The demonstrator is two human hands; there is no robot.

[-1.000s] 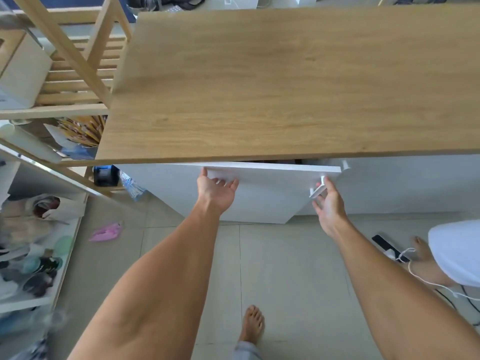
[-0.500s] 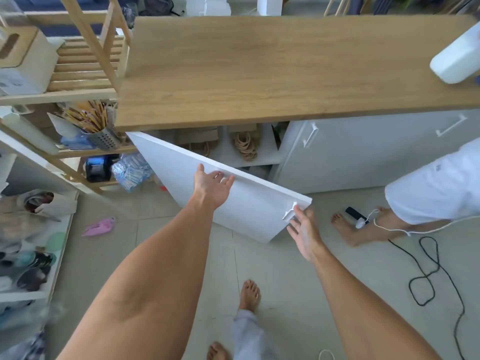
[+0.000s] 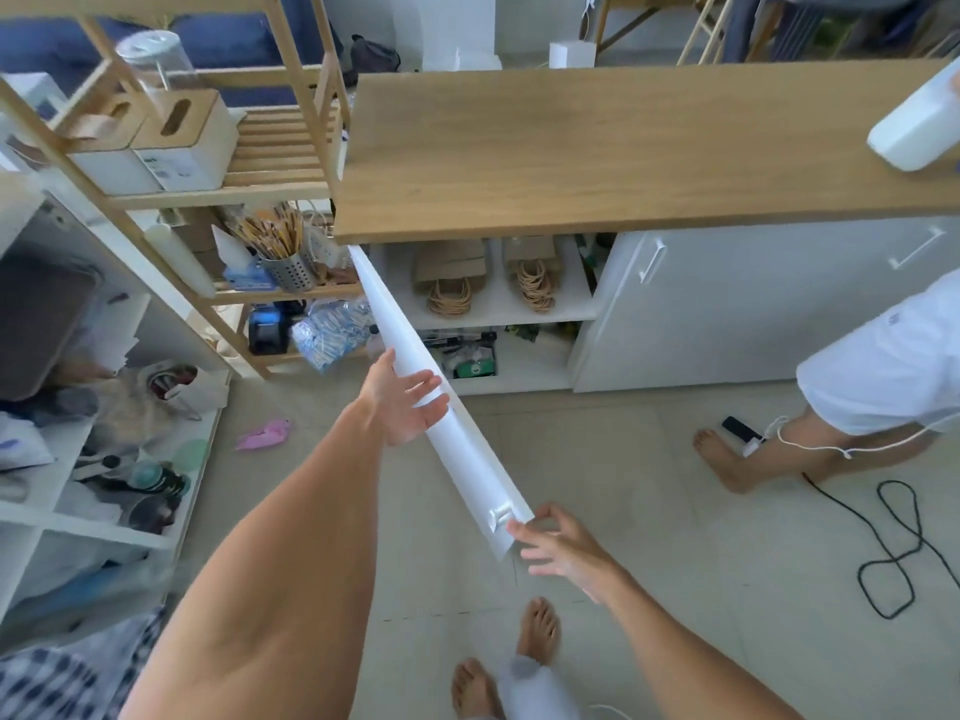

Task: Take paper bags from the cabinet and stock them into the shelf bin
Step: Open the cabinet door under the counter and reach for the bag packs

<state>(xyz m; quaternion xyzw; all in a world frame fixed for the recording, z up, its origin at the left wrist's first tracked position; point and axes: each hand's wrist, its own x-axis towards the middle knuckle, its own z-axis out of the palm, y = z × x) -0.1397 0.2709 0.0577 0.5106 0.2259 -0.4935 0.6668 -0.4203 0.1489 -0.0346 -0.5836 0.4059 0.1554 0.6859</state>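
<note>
The white cabinet door (image 3: 415, 366) stands swung wide, edge-on to the camera. The left hand (image 3: 402, 405) lies flat against its face, fingers spread, gripping nothing. The right hand (image 3: 558, 550) is at the door's free corner near six o'clock, its grip loosely open, fingertips touching the edge just beside the handle (image 3: 500, 514). Up at twelve o'clock, under the wooden worktop (image 3: 597, 148), paper bags (image 3: 449, 265) lie on the cabinet's upper shelf.

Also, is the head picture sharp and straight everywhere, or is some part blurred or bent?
Head view: the countertop edge bows from wide-angle distortion; the paper bags in the cabinet look fairly sharp; the right hand is slightly motion-blurred; the lower-left corner is smeared.
</note>
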